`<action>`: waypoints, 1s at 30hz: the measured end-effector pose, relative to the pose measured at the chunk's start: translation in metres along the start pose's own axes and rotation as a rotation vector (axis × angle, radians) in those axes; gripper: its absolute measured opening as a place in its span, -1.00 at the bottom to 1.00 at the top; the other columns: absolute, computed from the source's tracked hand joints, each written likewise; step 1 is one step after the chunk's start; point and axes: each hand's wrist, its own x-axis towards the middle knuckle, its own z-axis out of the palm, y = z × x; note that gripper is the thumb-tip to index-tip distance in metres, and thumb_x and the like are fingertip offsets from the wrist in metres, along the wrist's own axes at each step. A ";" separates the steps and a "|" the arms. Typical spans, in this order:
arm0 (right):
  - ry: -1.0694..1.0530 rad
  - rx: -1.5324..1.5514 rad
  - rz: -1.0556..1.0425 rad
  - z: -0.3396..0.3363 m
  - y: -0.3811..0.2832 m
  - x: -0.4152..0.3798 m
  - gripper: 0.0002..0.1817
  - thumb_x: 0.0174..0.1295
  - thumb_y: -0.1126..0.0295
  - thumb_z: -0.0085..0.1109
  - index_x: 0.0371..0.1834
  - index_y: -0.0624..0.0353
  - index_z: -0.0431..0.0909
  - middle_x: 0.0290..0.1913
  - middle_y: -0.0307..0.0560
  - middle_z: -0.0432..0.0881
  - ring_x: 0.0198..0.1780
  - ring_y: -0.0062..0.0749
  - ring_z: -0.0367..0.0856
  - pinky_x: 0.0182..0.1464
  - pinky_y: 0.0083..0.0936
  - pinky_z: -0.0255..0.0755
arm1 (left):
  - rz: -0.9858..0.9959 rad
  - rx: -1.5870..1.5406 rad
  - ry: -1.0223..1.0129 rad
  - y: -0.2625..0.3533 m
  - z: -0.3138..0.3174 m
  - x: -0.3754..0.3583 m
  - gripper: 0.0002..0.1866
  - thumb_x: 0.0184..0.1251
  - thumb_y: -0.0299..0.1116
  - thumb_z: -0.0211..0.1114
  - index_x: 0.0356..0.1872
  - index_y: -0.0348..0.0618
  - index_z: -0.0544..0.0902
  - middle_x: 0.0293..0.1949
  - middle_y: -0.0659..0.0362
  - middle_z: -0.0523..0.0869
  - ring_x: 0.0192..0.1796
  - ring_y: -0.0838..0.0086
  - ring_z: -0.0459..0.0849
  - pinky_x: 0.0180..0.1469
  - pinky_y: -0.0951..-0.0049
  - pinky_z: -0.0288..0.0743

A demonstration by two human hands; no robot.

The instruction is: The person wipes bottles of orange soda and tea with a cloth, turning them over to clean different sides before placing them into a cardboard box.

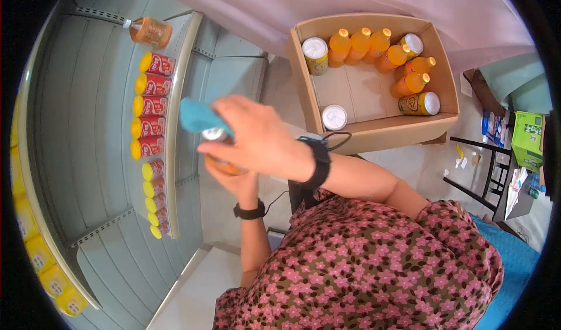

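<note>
My right hand, with a black band at its wrist, is closed on a blue cloth. The cloth lies against the top of an orange drink bottle, beside its pale cap. Lower down, my left hand wraps round the bottle from below. Most of the bottle is hidden behind my fingers, and the hands are slightly blurred. Both hands are in front of the shelf, on which a similar orange bottle with a white cap stands.
Several red cans with yellow lids line the shelf, with smaller yellow-lidded containers after them. A cardboard box holds several orange bottles and white-lidded cans. Yellow packs fill another shelf at left. A black-framed stand is at right.
</note>
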 end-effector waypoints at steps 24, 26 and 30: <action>-0.128 0.151 0.345 -0.020 -0.035 -0.036 -0.56 -0.01 0.24 0.24 -0.18 0.28 0.33 -0.32 0.18 0.49 -0.25 0.14 0.50 -0.23 -0.14 0.40 | -0.223 0.110 -0.388 -0.002 -0.045 -0.017 -0.07 -0.25 -0.39 0.55 0.18 -0.24 0.13 0.10 0.03 0.34 0.16 0.33 0.38 0.17 0.26 0.29; -0.137 0.124 0.438 -0.054 -0.032 -0.052 -0.55 0.02 0.20 0.23 -0.16 0.29 0.34 -0.30 0.20 0.50 -0.23 0.14 0.51 -0.21 -0.16 0.41 | -0.270 0.063 -0.513 0.002 -0.026 -0.027 -0.07 -0.27 -0.39 0.55 0.17 -0.24 0.14 0.10 0.02 0.34 0.15 0.32 0.38 0.17 0.26 0.30; -0.086 -0.135 0.468 -0.116 -0.026 -0.089 -0.48 0.05 0.11 0.24 -0.05 0.26 0.39 -0.28 0.19 0.55 -0.22 0.10 0.56 -0.20 -0.27 0.45 | -0.136 -0.016 -0.768 0.010 0.020 -0.048 -0.08 -0.30 -0.37 0.59 0.14 -0.22 0.18 0.01 0.06 0.44 0.08 0.37 0.46 0.11 0.30 0.38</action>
